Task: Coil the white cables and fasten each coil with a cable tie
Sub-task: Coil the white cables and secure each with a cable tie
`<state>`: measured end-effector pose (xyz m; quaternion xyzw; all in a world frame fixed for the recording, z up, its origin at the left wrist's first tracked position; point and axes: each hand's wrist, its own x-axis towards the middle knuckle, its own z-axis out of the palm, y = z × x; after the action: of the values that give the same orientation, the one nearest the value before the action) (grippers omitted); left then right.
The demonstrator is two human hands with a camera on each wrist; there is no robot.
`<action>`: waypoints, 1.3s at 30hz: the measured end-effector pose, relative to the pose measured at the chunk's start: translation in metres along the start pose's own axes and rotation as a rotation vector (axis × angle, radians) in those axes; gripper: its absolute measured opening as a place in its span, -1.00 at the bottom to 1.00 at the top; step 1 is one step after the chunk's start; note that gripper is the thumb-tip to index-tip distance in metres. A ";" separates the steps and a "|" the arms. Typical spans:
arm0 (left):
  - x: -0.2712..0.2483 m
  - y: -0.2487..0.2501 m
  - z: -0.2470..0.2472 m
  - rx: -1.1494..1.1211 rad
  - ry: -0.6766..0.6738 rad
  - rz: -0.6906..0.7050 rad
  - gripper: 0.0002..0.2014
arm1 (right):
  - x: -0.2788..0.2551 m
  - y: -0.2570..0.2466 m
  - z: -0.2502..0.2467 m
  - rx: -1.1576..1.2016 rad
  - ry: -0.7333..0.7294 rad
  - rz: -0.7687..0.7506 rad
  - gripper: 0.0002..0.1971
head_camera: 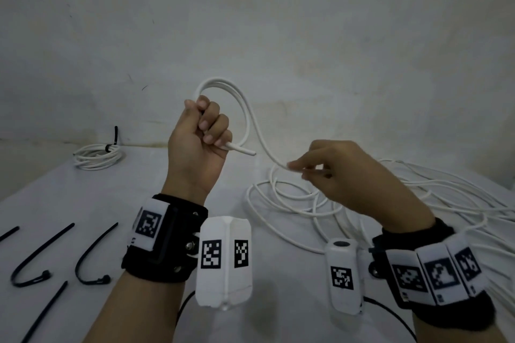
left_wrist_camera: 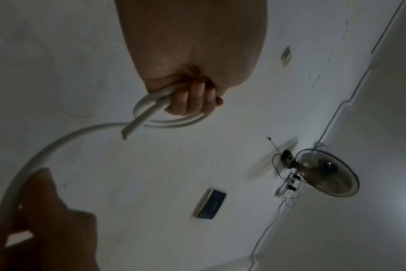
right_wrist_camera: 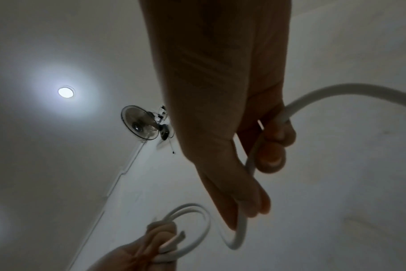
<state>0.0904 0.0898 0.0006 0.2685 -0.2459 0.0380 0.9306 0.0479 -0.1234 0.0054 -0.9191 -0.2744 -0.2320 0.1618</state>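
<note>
My left hand [head_camera: 204, 127] is raised above the table and grips a white cable [head_camera: 245, 108] in a fist; the cut end [head_camera: 246, 151] sticks out to the right and a small loop arches above the fist. In the left wrist view the fingers [left_wrist_camera: 195, 100] curl round the doubled cable [left_wrist_camera: 151, 108]. My right hand [head_camera: 315, 168] holds the same cable lower right, its fingers curled round it [right_wrist_camera: 272, 132]. The rest of the cable lies in a loose heap [head_camera: 362, 203] on the table.
A finished white coil [head_camera: 97, 157] bound with a black tie sits at the far left by the wall. Several black cable ties [head_camera: 41, 256] lie on the white table [head_camera: 83, 203] at the near left. A wall rises close behind.
</note>
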 end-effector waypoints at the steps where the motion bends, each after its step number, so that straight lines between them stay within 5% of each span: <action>1: 0.000 -0.001 0.001 0.015 -0.001 -0.002 -0.65 | 0.000 -0.005 0.001 0.013 -0.046 -0.035 -0.73; 6: -0.004 -0.011 0.009 0.102 -0.014 -0.037 -0.65 | -0.002 -0.027 -0.008 0.147 -0.065 -0.183 -0.77; 11: -0.011 -0.030 0.023 0.263 -0.059 -0.120 -0.67 | -0.004 -0.036 -0.015 0.366 0.063 -0.109 -0.96; 15: -0.020 -0.046 0.030 0.466 -0.159 -0.216 -0.64 | -0.004 -0.032 -0.015 0.318 0.319 -0.072 -0.72; 18: -0.026 -0.052 0.036 0.583 -0.197 -0.272 -0.65 | -0.005 -0.028 -0.019 0.365 0.375 -0.022 -0.69; 22: -0.028 -0.056 0.038 0.548 -0.209 -0.329 -0.66 | -0.006 -0.021 -0.028 0.349 0.344 0.044 -0.78; 28: -0.028 -0.055 0.044 0.354 -0.163 -0.398 -0.58 | 0.001 -0.004 -0.009 0.155 0.557 0.042 -0.78; 34: -0.028 -0.051 0.047 0.319 -0.124 -0.369 -0.52 | 0.004 0.012 0.004 0.161 0.436 -0.047 -0.61; 39: -0.029 -0.052 0.048 0.454 -0.167 -0.288 -0.74 | 0.002 0.018 0.003 0.221 0.411 -0.026 -0.54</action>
<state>0.0543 0.0225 -0.0033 0.5045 -0.2662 -0.0630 0.8189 0.0607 -0.1355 0.0010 -0.8256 -0.2715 -0.3848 0.3109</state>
